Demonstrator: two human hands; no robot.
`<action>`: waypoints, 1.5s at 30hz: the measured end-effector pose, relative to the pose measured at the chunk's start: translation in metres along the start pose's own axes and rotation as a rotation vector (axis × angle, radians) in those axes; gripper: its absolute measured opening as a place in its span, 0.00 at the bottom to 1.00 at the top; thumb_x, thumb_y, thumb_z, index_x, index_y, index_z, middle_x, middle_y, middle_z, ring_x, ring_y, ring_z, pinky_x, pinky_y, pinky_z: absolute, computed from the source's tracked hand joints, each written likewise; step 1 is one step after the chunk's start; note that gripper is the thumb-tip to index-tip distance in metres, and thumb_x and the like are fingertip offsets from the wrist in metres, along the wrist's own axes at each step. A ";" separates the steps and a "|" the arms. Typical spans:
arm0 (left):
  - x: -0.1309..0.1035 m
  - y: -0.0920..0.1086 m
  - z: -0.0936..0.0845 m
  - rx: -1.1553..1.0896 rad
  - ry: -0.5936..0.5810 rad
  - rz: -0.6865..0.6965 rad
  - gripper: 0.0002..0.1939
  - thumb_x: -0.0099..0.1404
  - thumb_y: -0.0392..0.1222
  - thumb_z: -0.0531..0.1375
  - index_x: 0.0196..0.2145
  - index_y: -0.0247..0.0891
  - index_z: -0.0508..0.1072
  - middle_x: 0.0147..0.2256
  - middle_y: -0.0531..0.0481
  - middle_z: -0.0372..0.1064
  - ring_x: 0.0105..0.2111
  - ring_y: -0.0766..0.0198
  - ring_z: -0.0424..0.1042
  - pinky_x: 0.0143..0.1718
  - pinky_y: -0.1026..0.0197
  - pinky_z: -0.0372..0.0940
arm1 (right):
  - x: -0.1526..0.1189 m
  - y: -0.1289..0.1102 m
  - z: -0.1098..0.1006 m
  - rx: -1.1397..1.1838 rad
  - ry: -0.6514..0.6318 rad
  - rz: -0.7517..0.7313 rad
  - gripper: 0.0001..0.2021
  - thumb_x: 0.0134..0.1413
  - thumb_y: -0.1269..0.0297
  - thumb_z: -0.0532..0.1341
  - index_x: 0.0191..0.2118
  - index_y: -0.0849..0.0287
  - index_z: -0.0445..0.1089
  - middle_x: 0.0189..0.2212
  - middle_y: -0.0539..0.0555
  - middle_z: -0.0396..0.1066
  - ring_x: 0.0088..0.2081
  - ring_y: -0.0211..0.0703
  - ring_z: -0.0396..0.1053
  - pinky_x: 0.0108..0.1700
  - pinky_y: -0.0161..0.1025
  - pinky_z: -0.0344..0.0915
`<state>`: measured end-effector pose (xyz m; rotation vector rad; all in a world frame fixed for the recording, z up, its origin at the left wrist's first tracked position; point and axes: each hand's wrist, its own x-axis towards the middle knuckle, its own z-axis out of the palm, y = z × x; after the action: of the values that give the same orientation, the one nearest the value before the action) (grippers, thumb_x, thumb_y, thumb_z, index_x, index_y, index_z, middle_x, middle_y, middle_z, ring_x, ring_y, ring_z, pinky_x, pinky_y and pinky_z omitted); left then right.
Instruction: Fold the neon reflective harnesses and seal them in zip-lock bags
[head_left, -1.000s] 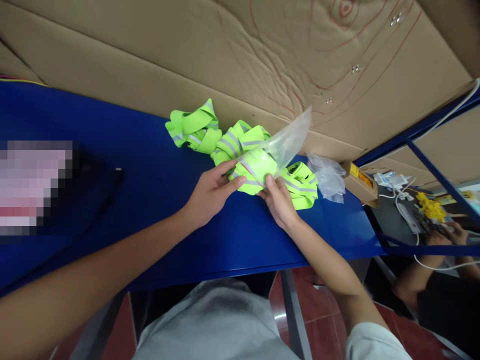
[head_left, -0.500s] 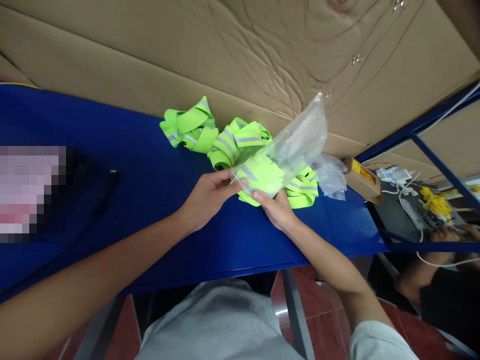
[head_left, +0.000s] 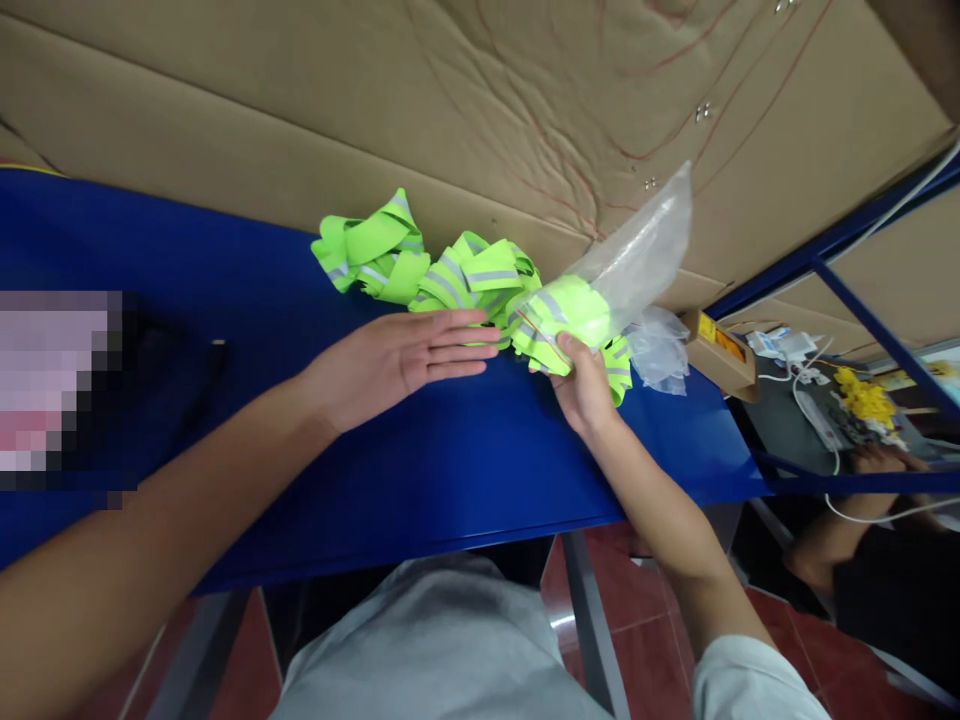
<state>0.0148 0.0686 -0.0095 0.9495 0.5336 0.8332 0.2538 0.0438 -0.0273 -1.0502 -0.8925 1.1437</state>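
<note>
1. The shirt [head_left: 442,645] is pale grey with a faint blue-green cast, plain over the part that shows, its thin-looking cloth softly creased, with shadowed folds across the front.
2. The right sleeve [head_left: 750,680] is short and loose, cut from similar pale cloth, with a curved hem.
3. Left forearm [head_left: 202,500] and right forearm [head_left: 667,520] are bare and slim, tapering towards the wrists.
4. The left hand [head_left: 390,362] is bare, with slender fingers [head_left: 469,353].
5. The right hand [head_left: 585,390] is bare too.
</note>
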 end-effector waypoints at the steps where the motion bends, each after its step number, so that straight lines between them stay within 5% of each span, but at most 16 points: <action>1: 0.001 -0.002 0.000 0.044 0.068 0.060 0.29 0.64 0.56 0.70 0.56 0.35 0.78 0.57 0.34 0.76 0.60 0.41 0.75 0.63 0.40 0.68 | 0.000 0.001 -0.001 -0.012 -0.005 0.006 0.20 0.43 0.51 0.76 0.40 0.57 0.77 0.35 0.51 0.81 0.40 0.48 0.80 0.48 0.46 0.81; 4: 0.002 -0.015 0.006 0.246 0.174 0.285 0.36 0.60 0.57 0.73 0.62 0.42 0.74 0.61 0.39 0.73 0.63 0.42 0.71 0.64 0.44 0.68 | -0.011 0.008 0.002 -0.118 -0.188 0.057 0.23 0.43 0.54 0.78 0.45 0.57 0.79 0.44 0.52 0.83 0.47 0.49 0.80 0.56 0.47 0.78; 7: -0.001 -0.029 0.014 0.438 0.119 0.306 0.40 0.52 0.58 0.77 0.59 0.42 0.75 0.58 0.42 0.76 0.59 0.42 0.74 0.58 0.49 0.73 | -0.027 0.016 0.012 -0.240 -0.435 0.140 0.27 0.41 0.58 0.80 0.50 0.55 0.79 0.50 0.52 0.82 0.52 0.51 0.79 0.62 0.50 0.74; 10: -0.003 -0.033 0.018 0.548 0.235 0.322 0.33 0.55 0.59 0.76 0.53 0.38 0.78 0.49 0.43 0.81 0.51 0.46 0.79 0.52 0.51 0.74 | -0.033 0.018 0.020 -0.122 -0.470 0.262 0.30 0.41 0.56 0.81 0.52 0.54 0.77 0.51 0.53 0.82 0.54 0.52 0.79 0.63 0.51 0.73; 13: -0.003 -0.032 0.017 0.511 0.421 0.529 0.30 0.60 0.58 0.73 0.52 0.37 0.77 0.50 0.43 0.81 0.50 0.50 0.79 0.53 0.52 0.74 | -0.028 0.016 0.022 0.068 -0.497 0.355 0.31 0.41 0.52 0.81 0.51 0.54 0.77 0.51 0.53 0.81 0.55 0.51 0.79 0.64 0.50 0.73; 16: -0.002 -0.032 0.015 0.508 0.482 0.620 0.29 0.63 0.57 0.72 0.53 0.35 0.76 0.51 0.40 0.80 0.51 0.52 0.79 0.53 0.53 0.74 | -0.025 0.015 0.020 0.149 -0.574 0.446 0.26 0.46 0.54 0.79 0.50 0.57 0.78 0.48 0.54 0.82 0.52 0.48 0.80 0.65 0.50 0.73; 24: 0.005 -0.053 0.021 0.509 0.295 0.426 0.33 0.57 0.54 0.75 0.53 0.35 0.73 0.51 0.40 0.79 0.52 0.49 0.79 0.52 0.54 0.74 | -0.022 0.013 0.019 0.216 -0.382 0.495 0.20 0.37 0.75 0.70 0.42 0.58 0.77 0.36 0.49 0.83 0.40 0.43 0.81 0.52 0.39 0.80; 28: 0.013 -0.059 0.019 0.451 0.153 0.368 0.29 0.59 0.53 0.74 0.52 0.36 0.75 0.52 0.41 0.80 0.54 0.49 0.78 0.56 0.53 0.73 | -0.018 0.000 0.015 0.261 -0.299 0.454 0.20 0.39 0.73 0.62 0.43 0.56 0.73 0.34 0.49 0.81 0.40 0.43 0.80 0.42 0.36 0.79; 33: 0.012 -0.060 0.020 0.451 0.085 0.333 0.29 0.62 0.53 0.72 0.55 0.36 0.75 0.52 0.42 0.80 0.52 0.50 0.79 0.56 0.52 0.72 | -0.016 -0.009 0.009 0.170 -0.296 0.372 0.25 0.43 0.69 0.60 0.52 0.55 0.70 0.39 0.52 0.81 0.43 0.46 0.78 0.41 0.39 0.78; 37: 0.004 -0.059 0.021 0.482 0.169 0.320 0.29 0.62 0.54 0.72 0.54 0.35 0.77 0.53 0.43 0.80 0.54 0.50 0.78 0.56 0.55 0.71 | -0.018 -0.003 0.005 -0.161 -0.375 0.233 0.28 0.49 0.62 0.66 0.58 0.53 0.67 0.41 0.52 0.80 0.40 0.48 0.78 0.42 0.44 0.78; 41: -0.001 -0.050 0.020 0.397 0.326 0.217 0.26 0.65 0.62 0.68 0.44 0.34 0.83 0.43 0.43 0.84 0.44 0.51 0.82 0.48 0.56 0.74 | -0.019 0.005 -0.005 -0.640 -0.242 -0.253 0.38 0.61 0.50 0.68 0.71 0.49 0.55 0.29 0.47 0.74 0.30 0.45 0.72 0.45 0.48 0.76; 43: 0.000 -0.046 0.020 0.277 0.346 0.111 0.30 0.65 0.68 0.65 0.39 0.34 0.83 0.36 0.42 0.84 0.36 0.52 0.82 0.40 0.56 0.74 | -0.017 0.004 -0.010 -0.774 -0.221 -0.540 0.43 0.57 0.45 0.71 0.72 0.48 0.54 0.33 0.50 0.75 0.36 0.48 0.74 0.54 0.54 0.73; 45: 0.000 -0.043 0.021 0.173 0.314 0.040 0.32 0.63 0.71 0.65 0.38 0.34 0.84 0.33 0.42 0.83 0.32 0.52 0.82 0.36 0.56 0.74 | -0.016 0.000 -0.014 -0.882 -0.288 -0.696 0.46 0.47 0.43 0.76 0.69 0.46 0.61 0.48 0.57 0.76 0.53 0.57 0.74 0.65 0.60 0.66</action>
<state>0.0465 0.0451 -0.0368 0.9945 0.8717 0.9910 0.2641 0.0259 -0.0317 -1.1097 -1.9066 0.2767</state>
